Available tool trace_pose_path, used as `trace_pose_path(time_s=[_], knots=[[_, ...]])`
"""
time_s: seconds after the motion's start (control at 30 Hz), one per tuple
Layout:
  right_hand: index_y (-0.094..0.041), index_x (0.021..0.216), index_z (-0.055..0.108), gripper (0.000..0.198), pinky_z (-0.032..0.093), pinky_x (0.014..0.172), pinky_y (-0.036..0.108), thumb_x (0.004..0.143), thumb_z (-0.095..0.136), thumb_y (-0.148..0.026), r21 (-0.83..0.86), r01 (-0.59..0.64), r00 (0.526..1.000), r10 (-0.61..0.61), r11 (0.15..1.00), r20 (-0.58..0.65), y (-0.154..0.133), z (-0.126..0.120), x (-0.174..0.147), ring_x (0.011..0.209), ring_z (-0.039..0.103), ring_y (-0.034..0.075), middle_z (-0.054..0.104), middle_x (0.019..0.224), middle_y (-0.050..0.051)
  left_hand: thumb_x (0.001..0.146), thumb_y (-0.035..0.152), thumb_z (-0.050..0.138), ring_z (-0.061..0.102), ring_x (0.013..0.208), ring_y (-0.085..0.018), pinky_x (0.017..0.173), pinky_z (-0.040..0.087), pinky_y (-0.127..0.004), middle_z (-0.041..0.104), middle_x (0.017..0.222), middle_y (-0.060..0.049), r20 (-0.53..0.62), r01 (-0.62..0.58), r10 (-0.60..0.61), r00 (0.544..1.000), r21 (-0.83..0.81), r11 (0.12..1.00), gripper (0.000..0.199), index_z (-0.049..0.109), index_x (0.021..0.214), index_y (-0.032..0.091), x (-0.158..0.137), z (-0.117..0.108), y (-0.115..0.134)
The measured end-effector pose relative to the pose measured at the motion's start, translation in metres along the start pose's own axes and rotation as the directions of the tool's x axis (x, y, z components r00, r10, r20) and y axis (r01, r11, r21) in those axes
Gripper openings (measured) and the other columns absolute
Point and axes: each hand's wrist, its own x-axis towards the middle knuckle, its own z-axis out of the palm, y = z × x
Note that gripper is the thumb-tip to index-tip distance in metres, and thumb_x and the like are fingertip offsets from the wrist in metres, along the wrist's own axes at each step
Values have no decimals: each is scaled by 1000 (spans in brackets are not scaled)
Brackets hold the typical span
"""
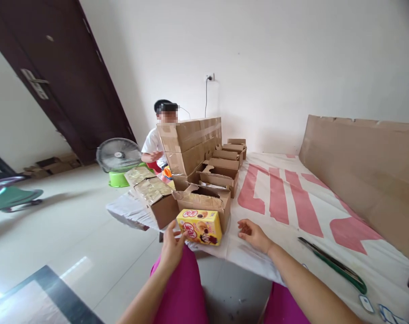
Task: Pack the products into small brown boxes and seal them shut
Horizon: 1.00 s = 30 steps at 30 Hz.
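My left hand (172, 245) is at the left end of a yellow snack box (204, 228), its thumb over the front face and its fingers by the end. The box is upright near the front table edge, close against an open brown carton (204, 198). To the right of the box, my right hand (253, 235) is held low over the table cloth, palm inward. Its fingers are loosely curled and apart, with nothing in them. Behind the nearest carton, several more open cartons (221, 170) stand in a row.
Closed cartons (191, 139) are stacked left of the row, with taped boxes (150, 186) beside them. A green-handled knife (343, 267) lies at right on the cloth (258, 252). A large cardboard sheet (363, 166) stands behind it. Another person (153, 146) sits beyond, near a fan (118, 155).
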Motion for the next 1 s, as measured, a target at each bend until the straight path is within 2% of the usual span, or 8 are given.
trace_pose_path(time_s=[0.03, 0.07, 0.17, 0.27, 0.47, 0.63, 0.83, 1.0], knots=[[-19, 104, 60, 45, 51, 73, 35, 74, 68, -51, 0, -9, 1000, 9, 1000, -21, 7, 2, 1, 79, 62, 17, 66, 91, 6, 82, 48, 55, 61, 112, -31, 91, 53, -51, 45, 139, -19, -88, -2, 7, 996, 58, 998, 73, 28, 142, 19, -1, 2, -2], [-19, 102, 61, 42, 51, 72, 34, 76, 66, -51, -7, -15, 999, 15, 1000, -33, 13, 4, 1, 75, 61, 17, 65, 86, 5, 79, 47, 60, 53, 123, -33, 97, 49, -53, 33, 148, -20, -119, -26, 37, 992, 98, 995, 82, 20, 146, 20, -4, 6, -2], [-19, 95, 62, 31, 50, 71, 33, 77, 66, -43, -80, -18, 999, 16, 997, -28, 22, 5, -4, 73, 60, 16, 65, 79, 3, 70, 38, 72, 16, 146, -38, 112, 32, -56, 6, 158, -18, -25, -142, 150, 988, 204, 969, 102, 9, 149, 24, -13, 27, 6], [-18, 90, 64, 21, 49, 70, 32, 77, 65, -35, -160, -29, 1000, 27, 987, -15, 20, 4, -7, 72, 60, 17, 66, 81, 4, 69, 32, 73, 1, 147, -39, 115, 23, -56, -2, 158, -22, 59, -142, 131, 990, 261, 955, 103, 7, 149, 21, -6, 47, 19], [-19, 87, 65, 13, 48, 70, 30, 78, 61, -29, -204, -34, 999, 34, 978, 0, 9, 1, -5, 73, 61, 17, 66, 81, 4, 66, 26, 75, 12, 144, -46, 111, 27, -57, 0, 154, -29, 111, -84, 54, 992, 290, 953, 111, 1, 149, 17, 34, 69, 45], [-20, 86, 65, 12, 48, 68, 29, 79, 60, -28, -203, -33, 999, 37, 979, 12, 7, 1, -5, 72, 60, 17, 66, 81, 3, 68, 29, 74, 16, 143, -46, 106, 34, -53, -1, 154, -31, 152, -32, -21, 988, 337, 941, 111, -1, 149, 16, 58, 95, 58], [-20, 85, 65, 11, 46, 68, 29, 79, 60, -28, -205, -32, 999, 35, 978, 11, 9, 1, -3, 71, 59, 17, 65, 79, 3, 68, 28, 75, 21, 141, -47, 109, 28, -52, -3, 154, -31, 130, -20, -28, 991, 350, 936, 107, 6, 148, 15, 92, 132, 70], [-19, 85, 64, 12, 46, 67, 29, 80, 58, -28, -210, -38, 999, 42, 977, 15, 10, 0, -3, 72, 59, 17, 65, 80, 4, 69, 28, 77, 20, 141, -46, 110, 26, -52, -4, 154, -32, 111, -6, -32, 993, 324, 946, 109, 4, 149, 17, 111, 157, 79]])
